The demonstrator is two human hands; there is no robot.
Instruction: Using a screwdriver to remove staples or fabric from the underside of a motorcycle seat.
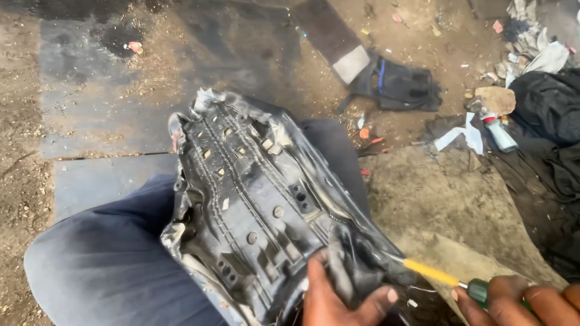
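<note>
Inspection of the work in hand: an upturned black seat base (254, 199), a ribbed moulded plastic pan with its cover wrapped over the rim, lies across the person's lap on dark blue trousers (109, 259).

Left hand (338, 299): at the near edge of the seat base, fingers closed, pinching a fold of the black cover material.

Right hand (525, 302): just right of the seat base, closed around the green handle of a screwdriver (447, 279); its yellow shaft points left to the cover edge by the left hand.

Handling judgement: the pan looks stiff and fairly light but bulky; the cover is soft, pliable and possibly slippery. Best hold appears to be the rigid rim or ribs, not the loose cover.

Beyond the seat base on the dirt floor (423, 193): a dark glove (399, 84), a stone (495, 99) and a small bottle (501, 134).
</note>
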